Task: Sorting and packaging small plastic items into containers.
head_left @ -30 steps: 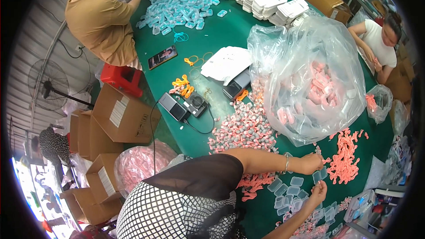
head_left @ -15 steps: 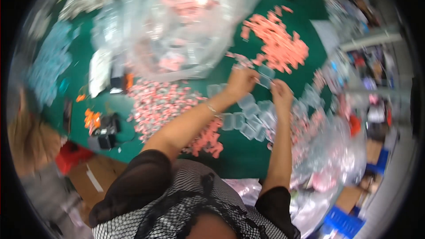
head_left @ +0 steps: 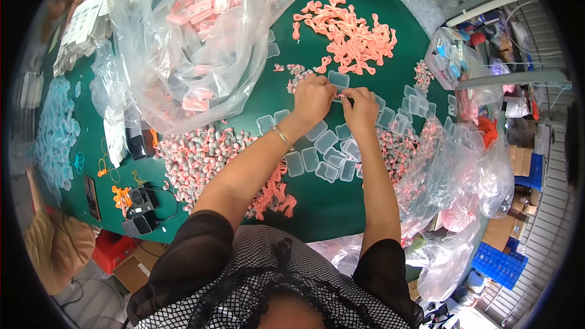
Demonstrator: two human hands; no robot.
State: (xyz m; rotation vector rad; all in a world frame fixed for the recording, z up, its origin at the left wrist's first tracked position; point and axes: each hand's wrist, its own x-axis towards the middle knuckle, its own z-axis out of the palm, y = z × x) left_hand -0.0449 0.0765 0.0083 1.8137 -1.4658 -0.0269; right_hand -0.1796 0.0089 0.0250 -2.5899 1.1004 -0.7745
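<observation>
Near the middle of the frame, slightly above centre, both hands meet over a green table (head_left: 341,207). The left hand (head_left: 312,99) and the right hand (head_left: 361,109) sit close together, fingers curled in and pinched around a small clear plastic case (head_left: 339,80) that lies at their fingertips; both seem to grip its near edge, though the hands hide just how the fingers close on it. A thin bracelet (head_left: 282,138) circles the left wrist. Just below and to the right of the hands, more empty clear cases (head_left: 329,157) lie scattered flat on the table, some touching one another. Above the hands, toward the upper middle of the frame, a loose heap of pink pieces (head_left: 350,31) is spread out. To the lower left of the hands lies a broad pile of small pink-and-grey pieces (head_left: 198,157), and a smaller patch of the same sort sits just to the right of the right forearm. A big clear plastic bag (head_left: 201,36) fills the upper left, with pink cases showing through it. Along the far left edge of the table lies a strip of pale blue pieces (head_left: 56,128). Crumpled clear bags (head_left: 463,176) hang off the table's right side. In the lower left corner another person's shoulder in a tan shirt (head_left: 55,247) shows beside the table.
</observation>
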